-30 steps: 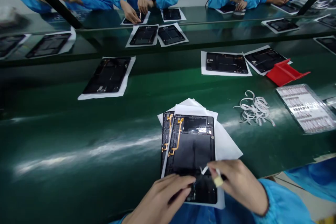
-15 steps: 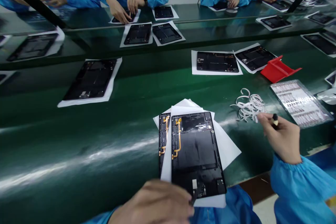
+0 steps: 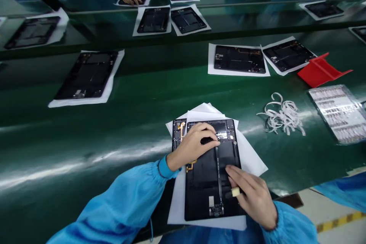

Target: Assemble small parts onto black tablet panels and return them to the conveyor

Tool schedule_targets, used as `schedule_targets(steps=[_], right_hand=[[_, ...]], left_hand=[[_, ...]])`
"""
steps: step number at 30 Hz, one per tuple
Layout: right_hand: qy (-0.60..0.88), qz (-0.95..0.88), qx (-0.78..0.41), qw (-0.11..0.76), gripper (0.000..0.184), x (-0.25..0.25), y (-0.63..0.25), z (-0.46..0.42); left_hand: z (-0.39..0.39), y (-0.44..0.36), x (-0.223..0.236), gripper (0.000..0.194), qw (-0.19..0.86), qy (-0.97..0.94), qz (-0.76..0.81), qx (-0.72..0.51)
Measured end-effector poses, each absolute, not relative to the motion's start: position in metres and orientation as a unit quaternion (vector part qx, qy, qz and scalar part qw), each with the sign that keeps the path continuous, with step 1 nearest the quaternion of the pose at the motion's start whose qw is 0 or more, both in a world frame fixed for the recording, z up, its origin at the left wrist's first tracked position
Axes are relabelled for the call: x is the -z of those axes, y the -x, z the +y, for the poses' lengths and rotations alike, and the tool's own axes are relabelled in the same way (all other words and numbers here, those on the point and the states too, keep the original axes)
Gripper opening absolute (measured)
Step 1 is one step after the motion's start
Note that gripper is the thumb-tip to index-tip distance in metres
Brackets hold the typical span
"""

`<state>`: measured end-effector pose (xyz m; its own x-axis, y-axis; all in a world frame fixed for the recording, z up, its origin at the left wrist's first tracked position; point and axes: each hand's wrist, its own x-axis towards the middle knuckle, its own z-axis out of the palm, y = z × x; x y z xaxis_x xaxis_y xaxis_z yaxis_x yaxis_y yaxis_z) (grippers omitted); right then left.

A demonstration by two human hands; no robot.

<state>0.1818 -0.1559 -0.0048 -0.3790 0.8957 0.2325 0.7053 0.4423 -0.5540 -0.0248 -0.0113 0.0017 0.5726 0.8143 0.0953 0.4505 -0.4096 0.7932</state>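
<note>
The upper dark panel point(image 3: 201, 179) lies on white paper point(image 3: 251, 152) at the near edge of the green bench point(image 3: 114, 133), overlapping a second panel point(image 3: 176, 137). The left hand point(image 3: 197, 143) has thumb and forefinger nearly meeting at the grey ribbon point(image 3: 219, 177); whether they pinch it cannot be told. The right hand point(image 3: 253, 190) closes on a dark-tipped yellow item point(image 3: 235, 191). A skewed pull could crease the ribbon; loose paper could let the panel slide. Counted: two overlapping panels, at least four farther out, one red holder point(image 3: 318, 70), one clear tray point(image 3: 340, 114), one strip heap point(image 3: 284, 117).
</note>
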Motion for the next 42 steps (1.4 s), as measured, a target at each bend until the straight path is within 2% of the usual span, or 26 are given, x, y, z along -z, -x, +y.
schedule_targets(steps=[3,10,17,24,27,29,32,34,37,40,42], right_hand=[[0.479,-0.819,-0.192,0.251,0.055,0.010,-0.179,-0.159],[0.476,-0.822,-0.197,0.241,0.057,0.011,-0.183,-0.159],[0.475,-0.830,-0.164,0.243,0.053,0.004,-0.181,-0.156],[0.460,-0.861,-0.114,0.182,0.042,-0.006,-0.176,-0.180],[0.448,-0.874,-0.086,0.165,0.043,-0.008,-0.173,-0.172],[0.450,-0.878,-0.078,0.143,0.047,-0.009,-0.171,-0.154],[0.470,-0.869,-0.082,0.131,0.055,-0.009,-0.167,-0.117],[0.483,-0.860,-0.092,0.135,0.058,-0.009,-0.165,-0.098],[0.480,-0.850,-0.116,0.181,0.058,-0.009,-0.170,-0.093],[0.528,-0.794,-0.149,0.262,0.050,-0.008,-0.187,-0.109],[0.613,-0.730,-0.172,0.250,0.039,-0.007,-0.200,-0.120]], left_hand=[[-0.013,0.023,-0.002,0.005,0.359,-0.808,0.400,-0.240],[-0.012,0.023,0.003,0.009,0.327,-0.826,0.399,-0.225],[-0.014,0.024,0.006,0.009,0.306,-0.836,0.394,-0.227],[-0.015,0.026,0.008,0.009,0.299,-0.839,0.389,-0.234],[-0.014,0.024,0.008,0.011,0.305,-0.834,0.394,-0.238],[-0.015,0.022,0.007,0.016,0.314,-0.822,0.397,-0.260],[-0.020,0.026,0.002,0.010,0.317,-0.774,0.431,-0.339],[-0.032,0.038,-0.003,0.005,0.291,-0.742,0.479,-0.369],[-0.065,0.071,-0.004,0.005,0.233,-0.734,0.553,-0.317],[-0.109,0.102,0.003,0.009,0.175,-0.737,0.609,-0.234],[-0.134,0.110,0.009,0.010,0.152,-0.738,0.624,-0.208]])
